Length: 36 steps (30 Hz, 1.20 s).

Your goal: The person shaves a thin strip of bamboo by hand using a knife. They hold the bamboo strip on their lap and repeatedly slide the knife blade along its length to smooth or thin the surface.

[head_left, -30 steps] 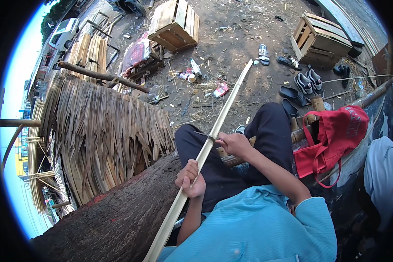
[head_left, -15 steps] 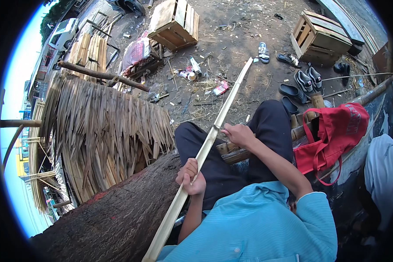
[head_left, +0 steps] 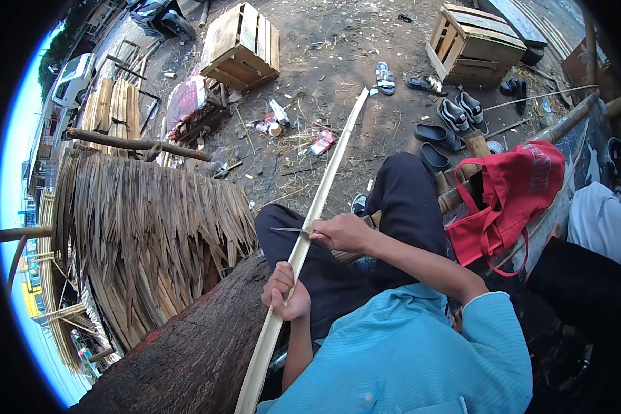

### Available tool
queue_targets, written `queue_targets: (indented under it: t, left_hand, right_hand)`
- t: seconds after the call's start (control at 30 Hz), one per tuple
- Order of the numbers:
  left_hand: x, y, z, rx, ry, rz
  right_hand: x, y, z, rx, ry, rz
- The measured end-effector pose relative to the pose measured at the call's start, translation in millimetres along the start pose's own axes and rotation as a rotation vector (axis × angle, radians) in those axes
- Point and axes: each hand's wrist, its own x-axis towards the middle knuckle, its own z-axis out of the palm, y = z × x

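A long pale strip (head_left: 326, 181), which looks like split bamboo, runs slantwise from the lower edge up past my knees to a narrow tip over the ground. My left hand (head_left: 286, 292) is closed round it at about mid-length, in front of my belly. Farther up the strip, my right hand (head_left: 341, 232) grips a knife (head_left: 288, 230). Its thin blade lies across the strip and points left; the handle is hidden in my fist. Beneath the strip are my dark trousers (head_left: 408, 196).
A thick log (head_left: 179, 345) lies at my left, beside a dry-leaf thatch panel (head_left: 155, 214). A red bag (head_left: 507, 200) rests at my right, near a person's dark-clothed leg (head_left: 579, 290). Shoes (head_left: 455, 114), litter and two wooden crates (head_left: 245, 48) (head_left: 472, 45) are ahead.
My right hand has slid down the strip toward my left hand, and the knife blade now shows across it. The view has shifted right, and a dark-clothed leg shows more at the right.
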Motion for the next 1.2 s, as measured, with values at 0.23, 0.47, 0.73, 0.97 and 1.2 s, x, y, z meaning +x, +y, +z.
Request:
queue_targets:
  t: [0.23, 0.47, 0.73, 0.97, 1.2]
  left_hand:
    - [-1, -5, -5, -0.004, -0.019, 0.034]
    - [-7, -8, -13, 0.011, -0.039, -0.008]
    - [-7, -8, -15, 0.02, 0.011, -0.006]
    - [-16, -3, -15, 0.039, 0.022, -0.043]
    - [-21, -4, -10, 0.048, 0.115, -0.033]
  right_hand:
    - [1, 14, -2, -0.068, -0.068, 0.063]
    - [8, 47, 3, -0.114, -0.042, 0.224]
    - [11, 59, 6, -0.099, -0.022, 0.324]
    - [8, 70, -2, -0.137, -0.112, 0.366]
    - [0, 54, 9, -0.04, -0.158, 0.201]
